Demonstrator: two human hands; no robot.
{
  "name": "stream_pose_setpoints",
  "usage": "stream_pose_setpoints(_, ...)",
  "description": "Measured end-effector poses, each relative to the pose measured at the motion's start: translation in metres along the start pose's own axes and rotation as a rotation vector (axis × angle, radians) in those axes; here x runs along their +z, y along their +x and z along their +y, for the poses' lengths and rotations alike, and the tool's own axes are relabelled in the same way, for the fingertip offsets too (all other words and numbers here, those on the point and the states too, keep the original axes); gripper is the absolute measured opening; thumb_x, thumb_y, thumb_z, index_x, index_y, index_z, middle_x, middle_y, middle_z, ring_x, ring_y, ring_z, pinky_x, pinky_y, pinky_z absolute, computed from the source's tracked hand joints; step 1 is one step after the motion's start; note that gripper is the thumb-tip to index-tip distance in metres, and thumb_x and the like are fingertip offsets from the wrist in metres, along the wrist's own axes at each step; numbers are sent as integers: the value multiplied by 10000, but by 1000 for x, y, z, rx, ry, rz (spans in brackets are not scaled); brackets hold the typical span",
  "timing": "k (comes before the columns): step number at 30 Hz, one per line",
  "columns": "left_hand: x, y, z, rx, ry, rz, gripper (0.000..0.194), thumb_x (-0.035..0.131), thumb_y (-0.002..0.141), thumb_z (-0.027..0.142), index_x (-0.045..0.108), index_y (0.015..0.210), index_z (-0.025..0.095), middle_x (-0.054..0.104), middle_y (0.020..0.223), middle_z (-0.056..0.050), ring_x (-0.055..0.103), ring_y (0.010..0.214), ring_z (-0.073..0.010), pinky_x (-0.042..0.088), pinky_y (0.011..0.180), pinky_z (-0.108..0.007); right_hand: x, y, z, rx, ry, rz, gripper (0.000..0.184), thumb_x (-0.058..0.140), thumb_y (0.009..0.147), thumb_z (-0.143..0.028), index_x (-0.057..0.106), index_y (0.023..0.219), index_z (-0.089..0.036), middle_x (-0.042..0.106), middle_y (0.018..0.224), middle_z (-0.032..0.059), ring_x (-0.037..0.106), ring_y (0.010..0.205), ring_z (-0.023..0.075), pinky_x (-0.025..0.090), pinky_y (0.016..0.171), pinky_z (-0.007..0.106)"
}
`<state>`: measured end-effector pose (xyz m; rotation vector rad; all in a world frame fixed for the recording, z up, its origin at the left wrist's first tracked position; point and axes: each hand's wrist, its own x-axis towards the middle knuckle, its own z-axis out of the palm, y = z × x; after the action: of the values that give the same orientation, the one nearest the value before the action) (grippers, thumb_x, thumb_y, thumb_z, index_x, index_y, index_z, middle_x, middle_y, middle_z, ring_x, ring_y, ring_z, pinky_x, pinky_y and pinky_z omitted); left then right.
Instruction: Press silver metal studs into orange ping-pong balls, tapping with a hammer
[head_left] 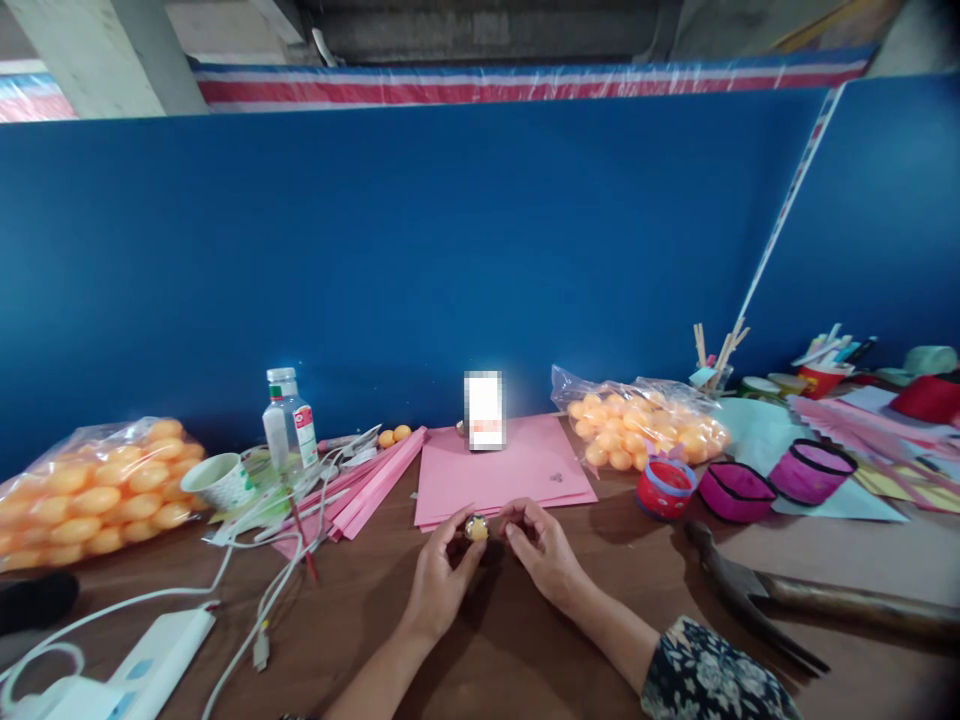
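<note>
Near the front edge of the pink paper sheets (495, 480), my left hand (439, 580) grips a small round object (477, 527) between thumb and fingers. It has a shiny dark rim and a yellowish face; its kind is not clear. Close by on the right, my right hand (551, 560) is pinched, thumb against fingertips, a short gap from the round object. Whatever is in that pinch is too small to make out. Some tiny dark pieces (556, 478) lie on the pink paper. A lit, pixelated upright screen (485, 410) stands at the back of it.
Bags of orange balls stand left (97, 500) and right (622, 425). A plastic bottle (281, 430), paper cup (221, 480), white cables (277, 580) and power strip (161, 660) occupy the left. A red cup (666, 488), magenta bands (736, 492) and a hammer (847, 600) lie right.
</note>
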<state>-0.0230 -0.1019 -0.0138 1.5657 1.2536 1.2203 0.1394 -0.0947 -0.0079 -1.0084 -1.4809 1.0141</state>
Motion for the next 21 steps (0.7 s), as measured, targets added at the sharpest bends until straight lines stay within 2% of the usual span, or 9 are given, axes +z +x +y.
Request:
stream_pose_setpoints(4, -1, 0, 1, 11, 11, -14, 452, 591, 732, 325, 518, 1156, 189, 588, 1159, -82, 551, 1057, -216, 415, 926, -356, 0, 0, 0, 15, 20, 14, 63, 471, 796, -248, 483, 822, -192, 542, 678, -17, 511, 614, 116, 406, 559, 212)
stream_pose_setpoints(9, 0, -1, -1, 20, 24, 13, 421, 601, 721, 326, 555, 1113, 182, 593, 1153, -87, 547, 1064, -222, 418, 923, -351, -1, -1, 4, 46, 19, 10, 99, 466, 809, -278, 503, 795, -187, 556, 677, -14, 512, 601, 113, 407, 542, 211)
stream_pose_setpoints(15, 1, -1, 0, 20, 17, 5, 446, 595, 728, 319, 531, 1147, 179, 596, 1148, -96, 551, 1059, -228, 423, 920, -362, 2, -1, 7, 48, 35, -5, 71, 474, 805, -241, 510, 828, -185, 581, 736, 1, 534, 658, 123, 408, 564, 213)
stream_pose_setpoints(21, 1, 0, 1, 19, 16, -6, 457, 593, 732, 311, 519, 1164, 184, 588, 1162, -95, 554, 1056, -226, 417, 929, -365, 2, -2, 7, 28, 6, 1, 47, 478, 793, -212, 517, 801, -187, 556, 711, -12, 512, 644, 120, 402, 586, 215)
